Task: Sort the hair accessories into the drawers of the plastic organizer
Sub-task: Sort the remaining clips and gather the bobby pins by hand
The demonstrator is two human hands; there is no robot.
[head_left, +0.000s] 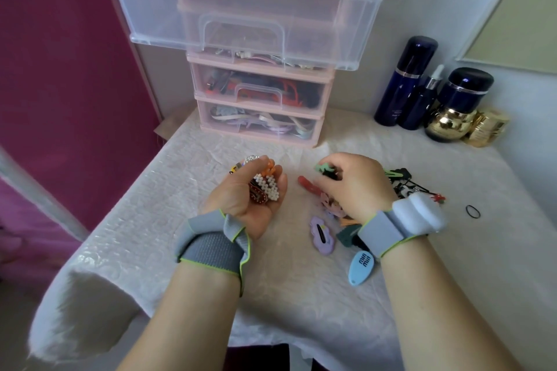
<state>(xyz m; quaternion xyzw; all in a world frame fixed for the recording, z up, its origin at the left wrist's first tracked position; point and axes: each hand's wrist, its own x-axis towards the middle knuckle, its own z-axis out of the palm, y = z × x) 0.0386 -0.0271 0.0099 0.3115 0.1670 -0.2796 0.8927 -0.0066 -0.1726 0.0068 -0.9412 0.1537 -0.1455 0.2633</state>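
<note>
Several hair clips (265, 190) lie heaped in your left hand (253, 199), palm up, fingers curled around them. Your right hand (349, 187) pinches a green clip (324, 168) at its fingertips (above the table's loose pile (334, 214)), before the organizer's pulled-out drawer (241, 9).

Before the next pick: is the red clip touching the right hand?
Cannot tell. In the head view the red clip ends right at the right hand, whose fingers hide any contact or gap.

We are cupping our left hand (256, 196) palm-up, fingers curling around a handful; our right hand (349, 184) is reaching palm-down, fingertips pinching. Both wrists are wearing straps.
</note>
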